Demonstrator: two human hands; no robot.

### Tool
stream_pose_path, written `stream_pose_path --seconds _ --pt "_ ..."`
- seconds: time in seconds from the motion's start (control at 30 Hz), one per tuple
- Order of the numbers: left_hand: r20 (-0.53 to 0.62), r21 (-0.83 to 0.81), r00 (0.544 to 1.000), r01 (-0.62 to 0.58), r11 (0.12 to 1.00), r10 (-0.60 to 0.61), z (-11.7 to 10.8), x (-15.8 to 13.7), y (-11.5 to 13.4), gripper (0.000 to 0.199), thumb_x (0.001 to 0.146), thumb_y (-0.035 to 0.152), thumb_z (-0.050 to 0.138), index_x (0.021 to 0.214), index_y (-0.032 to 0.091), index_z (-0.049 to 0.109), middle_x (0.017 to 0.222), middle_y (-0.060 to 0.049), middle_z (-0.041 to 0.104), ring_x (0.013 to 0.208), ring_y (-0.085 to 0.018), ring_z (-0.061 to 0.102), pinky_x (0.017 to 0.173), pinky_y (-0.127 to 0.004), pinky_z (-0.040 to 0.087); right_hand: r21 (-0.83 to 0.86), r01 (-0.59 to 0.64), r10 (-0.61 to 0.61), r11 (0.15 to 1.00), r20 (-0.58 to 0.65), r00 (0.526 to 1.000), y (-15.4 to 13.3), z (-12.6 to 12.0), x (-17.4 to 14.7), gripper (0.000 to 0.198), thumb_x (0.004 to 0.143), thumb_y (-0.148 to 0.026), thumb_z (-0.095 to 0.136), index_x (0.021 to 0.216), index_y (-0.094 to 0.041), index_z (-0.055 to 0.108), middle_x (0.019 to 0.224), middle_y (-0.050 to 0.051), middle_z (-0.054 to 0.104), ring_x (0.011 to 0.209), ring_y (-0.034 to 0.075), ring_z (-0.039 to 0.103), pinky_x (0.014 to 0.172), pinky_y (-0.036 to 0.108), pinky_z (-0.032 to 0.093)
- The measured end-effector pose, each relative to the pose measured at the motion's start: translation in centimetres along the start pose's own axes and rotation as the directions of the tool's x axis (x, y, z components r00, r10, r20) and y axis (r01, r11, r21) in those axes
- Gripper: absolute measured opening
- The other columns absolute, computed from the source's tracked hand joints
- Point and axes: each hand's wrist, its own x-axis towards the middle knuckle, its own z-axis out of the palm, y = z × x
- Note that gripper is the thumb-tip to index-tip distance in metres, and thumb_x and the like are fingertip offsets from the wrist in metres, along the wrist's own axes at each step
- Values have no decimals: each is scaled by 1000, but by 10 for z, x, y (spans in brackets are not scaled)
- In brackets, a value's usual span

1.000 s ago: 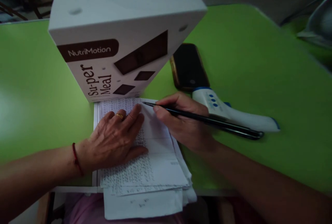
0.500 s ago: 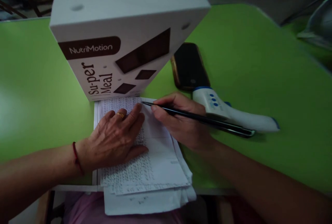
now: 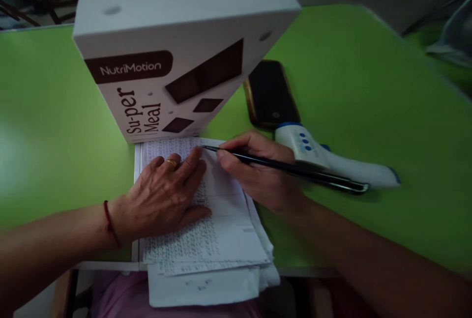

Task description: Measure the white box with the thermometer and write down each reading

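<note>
My right hand [image 3: 261, 170] grips a black pen [image 3: 306, 170], its tip close to the fingertips of my other hand, at the paper. Whether the tip touches the sheet I cannot tell. Flat on the page lies my left hand [image 3: 167, 195], fingers outstretched, with a ring and a red wrist string. Beneath it is a stack of papers [image 3: 236, 229], the top sheet covered with dense handwriting on its left part and blank on the right. The lower sheets stick out past the near table edge.
A tall white box [image 3: 147, 38] marked NutriMotion stands just beyond the papers. Right of it lie a dark phone [image 3: 273, 92] and a white infrared thermometer [image 3: 332, 158], close to my right hand. All rest on a green table [image 3: 368, 87].
The pen's rear end has swung slightly to the right, while its tip stays at nearly the same spot. My left hand has not moved on the page.
</note>
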Motion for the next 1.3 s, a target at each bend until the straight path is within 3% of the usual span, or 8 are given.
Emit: stream_pose_path --seconds 0.33,0.77,1.03,1.3 --pt "52 8 999 8 1000 -8 -1 0 0 71 94 60 55 136 3 51 152 -21 42 101 -30 55 80 -43 52 -26 61 -62 998 -41 997 1 1 0 8 81 -28 66 78 -22 61 60 0 62 49 14 57 44 27 45" --pt "22 1 1000 8 1000 -8 0 -2 -1 71 93 61 57 135 4 52 150 -20 43 100 -29 56 78 -44 53 -3 -4 4 1000 -28 1000 1 0 0 7 78 -27 67 75 -24 61 60 0 63 50 15 58 44 27 46" --pt "-4 20 1000 3 1000 -3 0 -1 -1 71 93 63 56 134 4 53 149 -20 45 96 -28 57 78 -42 52 -63 47 -51 997 -76 996 1 -2 1 9 79 -29 66 73 -24 61 58 0 62 48 15 57 44 27 45" --pt "-31 13 1000 1 1000 -1 3 -2 -1 70 93 61 58 132 4 55 148 -20 46 97 -29 58 77 -43 52 -25 39 -40 999 -43 998 0 0 2 7 76 -27 64 72 -22 60 57 -1 62 47 13 56 42 24 45"
